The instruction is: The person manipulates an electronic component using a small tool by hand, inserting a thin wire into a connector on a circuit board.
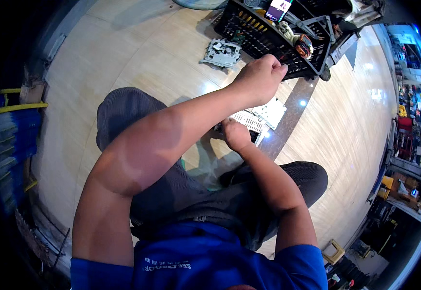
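Note:
My left arm reaches forward and across to the right. My left hand [262, 77] is closed beside the near side of a black plastic crate [249, 30]; whatever its fingers pinch, if anything, is hidden. Lower down, my right hand [236, 135] is closed on the left edge of a slotted metal casing [250, 120] on the floor between my knees. A flat pale metal plate [272, 112] with small holes lies against the casing's far right side. My hand and forearm cover part of the casing.
A silver metal bracket frame [221, 53] lies on the tiled floor left of the crate. The crate carries a lit phone [278, 8], an orange multimeter [304, 46] and cables. Blue bins [17, 140] stand far left; stocked shelves [417, 116] line the right.

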